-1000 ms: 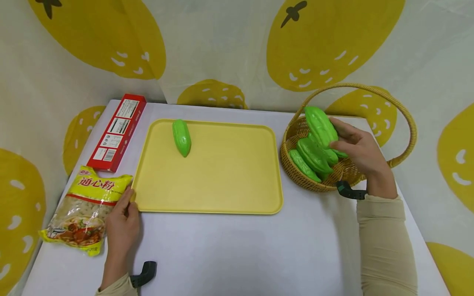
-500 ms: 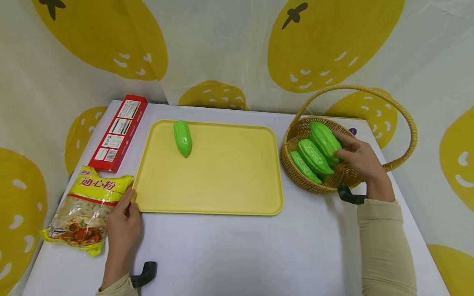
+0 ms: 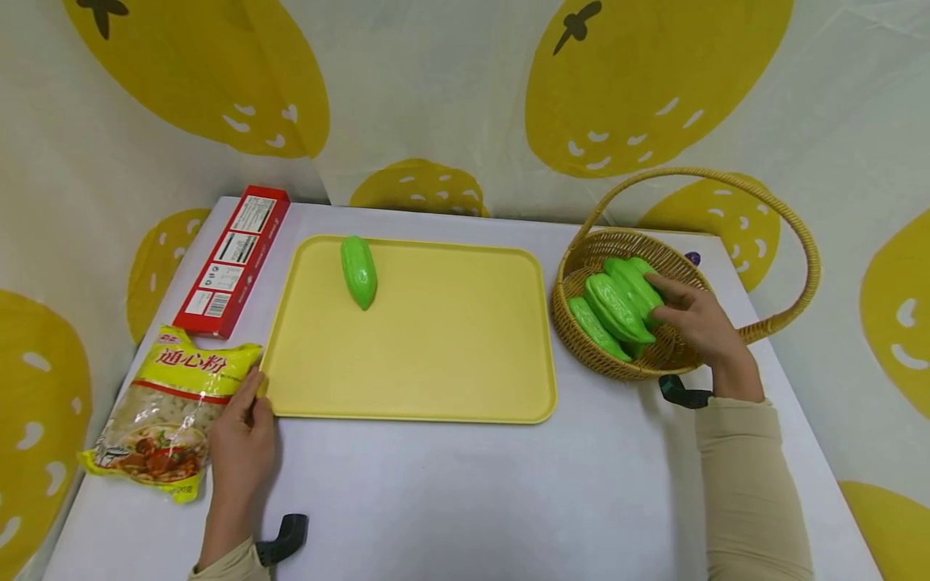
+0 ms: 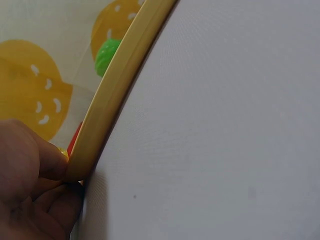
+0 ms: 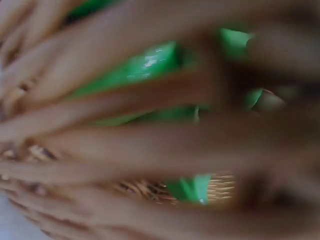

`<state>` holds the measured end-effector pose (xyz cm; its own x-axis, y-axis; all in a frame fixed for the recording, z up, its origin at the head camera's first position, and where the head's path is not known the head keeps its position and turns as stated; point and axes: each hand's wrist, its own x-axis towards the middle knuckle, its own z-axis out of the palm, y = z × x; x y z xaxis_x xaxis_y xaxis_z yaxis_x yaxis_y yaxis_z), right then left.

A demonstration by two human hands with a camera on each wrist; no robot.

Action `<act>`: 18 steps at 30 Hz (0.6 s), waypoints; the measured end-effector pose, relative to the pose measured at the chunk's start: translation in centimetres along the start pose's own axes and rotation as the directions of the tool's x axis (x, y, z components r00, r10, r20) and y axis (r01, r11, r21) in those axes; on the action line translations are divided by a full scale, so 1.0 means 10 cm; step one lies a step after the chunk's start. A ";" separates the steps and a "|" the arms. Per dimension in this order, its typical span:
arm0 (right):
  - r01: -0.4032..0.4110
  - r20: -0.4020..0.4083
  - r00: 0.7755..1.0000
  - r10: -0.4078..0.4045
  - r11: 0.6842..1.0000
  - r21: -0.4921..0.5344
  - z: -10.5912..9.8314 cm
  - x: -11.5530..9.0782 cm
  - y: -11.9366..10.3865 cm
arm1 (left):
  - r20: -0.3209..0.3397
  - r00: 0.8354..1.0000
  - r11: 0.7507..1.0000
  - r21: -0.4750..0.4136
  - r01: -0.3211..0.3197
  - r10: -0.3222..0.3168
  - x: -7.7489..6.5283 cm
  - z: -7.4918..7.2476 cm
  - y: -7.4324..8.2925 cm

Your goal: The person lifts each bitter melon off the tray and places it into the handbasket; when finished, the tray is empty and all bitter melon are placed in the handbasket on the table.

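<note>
My right hand [image 3: 697,323] reaches into the wicker basket [image 3: 581,355], thumb and fingers gripping a bright green toy bitter melon [image 3: 643,282]. More green bitter melons [image 3: 616,311] lie beside it in the basket. In the right wrist view, blurred wicker [image 5: 100,145] covers most of the scene, and green shows through gaps. At the near left corner of the yellow tray [image 3: 436,347], my left hand [image 3: 243,440] pinches the rim; the left wrist view shows thumb and finger on that tray edge [image 4: 107,95]. One bitter melon [image 3: 359,273] lies on the tray, far left.
Left of the tray are a red box [image 3: 232,262] and a yellow-topped bag of pasta [image 3: 167,415], close to my left hand. The basket's tall handle [image 3: 795,234] arches over to the right. A small purple thing [image 3: 693,258] shows behind the basket.
My right hand has lowered the bitter melon from above the pile down among the others in the basket. The left hand and tray stay put.
</note>
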<state>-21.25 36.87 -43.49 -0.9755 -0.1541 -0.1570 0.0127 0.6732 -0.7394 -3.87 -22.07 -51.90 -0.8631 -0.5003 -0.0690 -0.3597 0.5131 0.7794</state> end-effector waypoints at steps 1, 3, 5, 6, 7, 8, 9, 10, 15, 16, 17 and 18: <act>0.006 -0.002 1.000 -0.006 1.000 0.002 0.01 0.00 0.00 | -0.001 1.000 1.000 0.002 0.000 0.000 0.00 0.00 0.00; 0.012 -0.009 1.000 -0.012 1.000 0.001 0.02 0.00 0.02 | -0.001 1.000 1.000 0.003 0.000 0.000 0.00 0.00 0.00; 0.013 -0.013 1.000 -0.013 1.000 -0.008 0.02 0.00 0.02 | -0.002 1.000 1.000 -0.003 -0.010 0.010 -0.01 0.00 0.00; 0.014 -0.013 1.000 -0.014 1.000 -0.004 0.02 0.00 0.03 | -0.002 1.000 1.000 -0.005 -0.011 0.011 -0.01 -0.01 0.00; 0.016 -0.012 1.000 -0.016 1.000 -0.003 0.03 0.00 0.03 | -0.003 1.000 1.000 -0.008 -0.014 0.014 -0.01 -0.01 0.00; 0.014 -0.013 1.000 -0.014 1.000 -0.006 0.03 -0.01 0.03 | -0.004 1.000 1.000 -0.011 -0.018 0.017 -0.01 -0.01 0.00; 0.015 -0.012 1.000 -0.015 1.000 -0.009 0.03 -0.01 0.03 | -0.004 1.000 1.000 -0.014 -0.021 0.021 -0.01 -0.01 0.00; 0.011 -0.012 1.000 -0.011 1.000 -0.011 0.03 -0.02 0.02 | -0.003 1.000 1.000 -0.014 -0.021 0.021 -0.01 -0.01 0.00; 0.001 -0.009 1.000 -0.001 1.000 -0.011 0.03 -0.03 0.01 | -0.002 1.000 1.000 -0.007 -0.001 0.001 -0.01 0.00 0.01; -0.001 -0.008 1.000 0.001 1.000 -0.008 0.02 -0.03 0.00 | -0.003 1.000 1.000 -0.005 0.004 -0.004 -0.01 0.00 0.02; -0.002 -0.007 1.000 0.002 1.000 -0.004 0.02 -0.03 -0.01 | -0.004 1.000 1.000 -0.005 0.005 -0.005 -0.01 0.00 0.02; -0.004 -0.007 1.000 0.004 1.000 -0.003 0.02 -0.03 -0.01 | -0.005 1.000 1.000 -0.005 0.006 -0.006 -0.01 0.00 0.02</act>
<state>-20.90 36.68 -43.52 -0.9770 -0.1466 -0.1551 0.0155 0.6761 -0.7367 -3.83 -21.95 -51.72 -0.8591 -0.5069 -0.0700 -0.3628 0.5069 0.7819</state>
